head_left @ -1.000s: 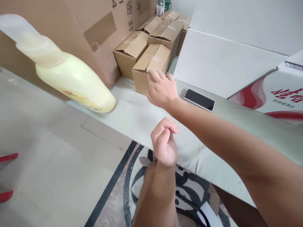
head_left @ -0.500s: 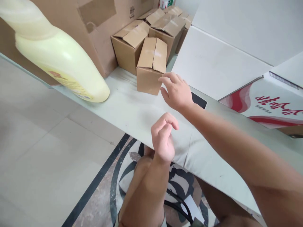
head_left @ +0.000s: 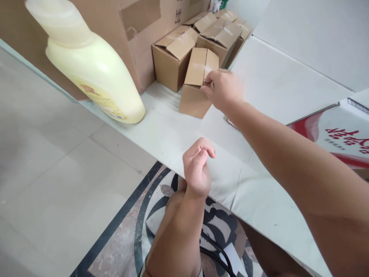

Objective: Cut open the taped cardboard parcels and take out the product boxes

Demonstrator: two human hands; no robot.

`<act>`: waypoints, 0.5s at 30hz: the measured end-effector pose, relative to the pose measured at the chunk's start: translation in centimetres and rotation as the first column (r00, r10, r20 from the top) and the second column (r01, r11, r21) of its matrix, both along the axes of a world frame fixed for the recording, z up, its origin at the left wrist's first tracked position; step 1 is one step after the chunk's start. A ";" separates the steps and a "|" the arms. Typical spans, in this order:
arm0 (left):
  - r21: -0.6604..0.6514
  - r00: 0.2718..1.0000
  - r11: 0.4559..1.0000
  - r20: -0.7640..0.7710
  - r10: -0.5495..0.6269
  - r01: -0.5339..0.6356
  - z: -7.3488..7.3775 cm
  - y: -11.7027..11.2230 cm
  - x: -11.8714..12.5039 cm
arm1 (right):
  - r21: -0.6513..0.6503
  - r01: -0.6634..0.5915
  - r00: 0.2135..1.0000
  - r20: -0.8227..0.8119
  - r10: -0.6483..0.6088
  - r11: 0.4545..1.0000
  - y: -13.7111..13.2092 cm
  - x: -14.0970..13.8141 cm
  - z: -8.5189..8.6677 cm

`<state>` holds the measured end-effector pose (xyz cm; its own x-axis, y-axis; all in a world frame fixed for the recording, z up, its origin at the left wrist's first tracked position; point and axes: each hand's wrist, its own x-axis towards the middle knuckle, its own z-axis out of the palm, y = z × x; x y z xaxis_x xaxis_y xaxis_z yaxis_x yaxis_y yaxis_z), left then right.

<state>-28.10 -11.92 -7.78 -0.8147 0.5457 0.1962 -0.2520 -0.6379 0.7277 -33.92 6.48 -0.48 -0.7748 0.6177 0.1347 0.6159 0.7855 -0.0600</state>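
My right hand [head_left: 226, 88] is at the near right corner of the front small cardboard box [head_left: 192, 99]. Its thumb and forefinger close round the box's top edge, by the flap; the other fingers are partly hidden. The box stands upright, slightly turned, with a taped seam along its top. My left hand [head_left: 198, 167] hovers near the front edge of the pale bench [head_left: 161, 129], fingers curled in and nothing visible in them. Behind the front box stand several similar cardboard boxes [head_left: 170, 67].
A large pale yellow bottle [head_left: 98, 73] stands at the left, before a big carton [head_left: 141, 50]. White cartons [head_left: 285, 73] and a red-and-white printed box [head_left: 343, 134] occupy the right. A thin flat object [head_left: 233, 124] lies partly hidden under my right forearm.
My right hand has moved up and onto the front box's corner, its fingers closing there. The view has shifted, so the surroundings sit further right. My left hand stays curled.
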 end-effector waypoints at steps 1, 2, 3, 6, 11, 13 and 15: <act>0.003 1.000 1.000 0.004 0.001 -0.001 0.0 0.0 0.0 | 0.031 0.010 0.999 0.035 -0.011 0.999 -0.1 0.1 0.1; 0.007 1.000 1.000 0.008 0.001 -0.001 0.0 -0.1 0.0 | 0.070 0.021 0.997 0.074 -0.026 0.997 -0.3 0.3 0.3; 0.013 1.000 1.000 0.009 0.001 -0.001 0.0 -0.1 0.1 | 0.112 0.022 0.993 0.110 -0.035 0.993 -0.4 0.4 0.4; 0.026 1.000 1.000 -0.001 0.005 -0.005 -0.3 -0.1 0.3 | 0.224 0.013 0.985 0.166 -0.051 0.975 -0.5 1.2 0.5; 0.028 0.997 0.999 -0.060 0.040 -0.038 -0.8 -0.2 0.2 | 0.304 0.020 0.992 0.111 -0.057 0.952 -1.0 5.7 -0.2; 0.018 0.993 0.997 -0.091 0.078 -0.077 -0.8 -0.3 0.1 | 0.337 -0.011 0.999 0.032 0.000 0.942 -1.6 9.4 -0.9; -0.036 0.981 0.987 -0.120 0.153 -0.158 -0.8 -0.4 -0.2 | 0.381 -0.055 0.993 -0.078 0.091 0.923 -2.5 14.3 -1.8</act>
<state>-28.29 -12.33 -8.60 -0.8632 0.4249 0.2728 -0.0644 -0.6285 0.7752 -19.66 4.03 -2.32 -0.7887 0.4494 0.4195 0.5620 0.8036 0.1958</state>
